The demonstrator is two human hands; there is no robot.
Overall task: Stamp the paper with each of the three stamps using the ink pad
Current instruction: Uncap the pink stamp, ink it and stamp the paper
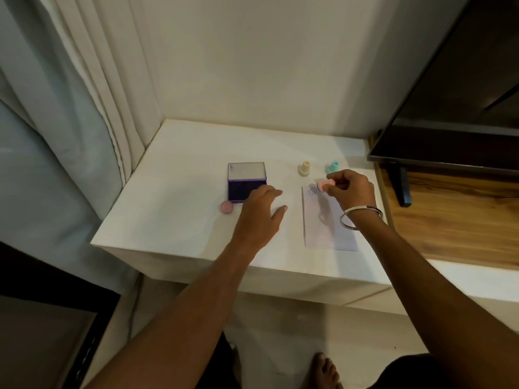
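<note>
One pink stamp [325,185] sits sideways in our right hand [351,189], fingers pinching it just above the paper [328,220] (one mark shows). Our left hand [259,209], fingers relaxed, rests by the ink pad [243,189] on the desk [174,209].

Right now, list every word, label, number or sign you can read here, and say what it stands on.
No text can be read.
Paper: one small purple stamped mark near its top left corner, too small to make out.
Ink pad: a tiny purple mark on the open lid's corner, illegible.
Pink stamp, cream stamp, teal stamp: no lettering visible.
</note>
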